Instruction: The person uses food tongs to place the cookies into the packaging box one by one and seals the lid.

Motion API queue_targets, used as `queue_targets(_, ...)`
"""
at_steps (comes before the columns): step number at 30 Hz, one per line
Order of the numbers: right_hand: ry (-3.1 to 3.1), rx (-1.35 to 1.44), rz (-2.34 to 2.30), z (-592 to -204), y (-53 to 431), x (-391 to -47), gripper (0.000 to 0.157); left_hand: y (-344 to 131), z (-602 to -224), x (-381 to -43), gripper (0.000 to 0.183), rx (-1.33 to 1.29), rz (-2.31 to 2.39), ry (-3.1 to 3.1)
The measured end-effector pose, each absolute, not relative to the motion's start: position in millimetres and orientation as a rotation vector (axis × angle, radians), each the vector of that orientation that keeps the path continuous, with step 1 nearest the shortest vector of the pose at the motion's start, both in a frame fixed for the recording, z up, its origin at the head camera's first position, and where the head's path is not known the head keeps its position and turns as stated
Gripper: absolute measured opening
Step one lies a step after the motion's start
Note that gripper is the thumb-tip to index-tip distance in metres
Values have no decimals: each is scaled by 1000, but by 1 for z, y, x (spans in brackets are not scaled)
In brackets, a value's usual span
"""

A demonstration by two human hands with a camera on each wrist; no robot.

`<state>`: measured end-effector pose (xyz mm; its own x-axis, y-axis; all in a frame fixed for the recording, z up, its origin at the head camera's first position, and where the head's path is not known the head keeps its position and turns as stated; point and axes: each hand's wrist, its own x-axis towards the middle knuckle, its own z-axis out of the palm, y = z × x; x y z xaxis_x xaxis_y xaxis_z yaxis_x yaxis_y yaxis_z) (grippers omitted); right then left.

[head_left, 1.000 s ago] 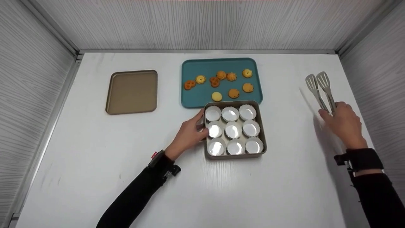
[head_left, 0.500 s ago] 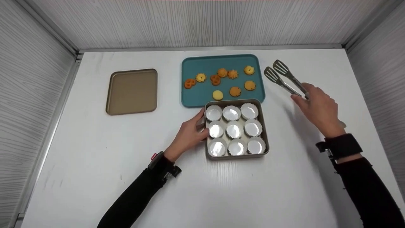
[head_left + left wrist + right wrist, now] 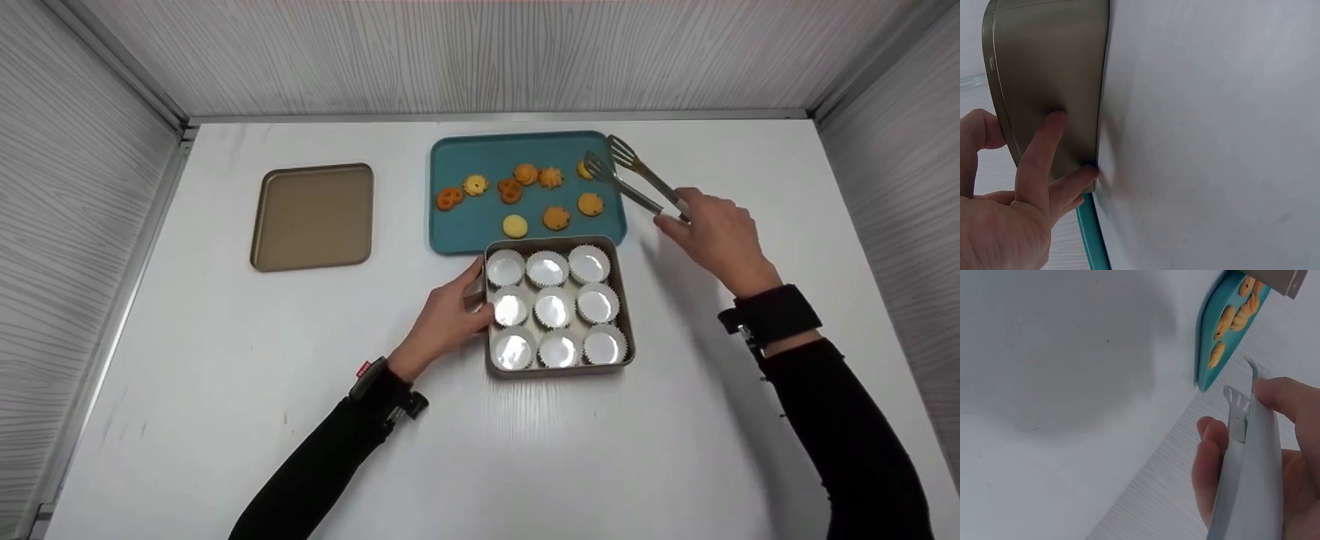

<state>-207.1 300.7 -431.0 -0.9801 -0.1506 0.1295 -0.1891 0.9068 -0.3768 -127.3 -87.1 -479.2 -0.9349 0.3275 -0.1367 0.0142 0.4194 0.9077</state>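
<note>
A square brown metal baking tin [image 3: 559, 370] sits on the table in the head view, with rows of white paper cups [image 3: 553, 307] inside. My left hand [image 3: 444, 319] holds its left wall, thumb over the rim, fingers against the outside, as the left wrist view [image 3: 1022, 208] also shows. My right hand [image 3: 720, 236] grips metal slotted tongs [image 3: 649, 176]; their two heads are spread apart over the right edge of a teal tray [image 3: 480, 236]. One head partly covers a yellow ring cookie [image 3: 583, 171]. In the right wrist view the tongs [image 3: 1252, 467] lie between thumb and fingers.
Several cookies lie on the teal tray, among them a pretzel-shaped one [image 3: 450, 199] and a round chip cookie [image 3: 591, 204]. A flat brown tray [image 3: 313, 217] rests at the left. Grey panel walls [image 3: 487, 60] bound the table at the back and sides.
My right hand has carried the tongs leftward from the table's right side to the teal tray's right edge. My left hand stays on the baking tin.
</note>
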Motion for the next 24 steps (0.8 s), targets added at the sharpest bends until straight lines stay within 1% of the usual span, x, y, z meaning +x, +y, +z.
queue_targets(2,-2973,272,557,-430,298,-209,52,-88,-479,-127,82,303,1521,2391)
queue_targets(6,-2970,264,504,-432,292,-212,52,-88,-480,-127,81,320,1517,2408)
queue_targets(18,-3011,282,417,-434,280,-218,37,-88,-480,-126,80,322,1521,2407)
queue_targets(24,-3031,299,428,-432,281,-221,34,-88,-480,-128,81,318,1522,2407)
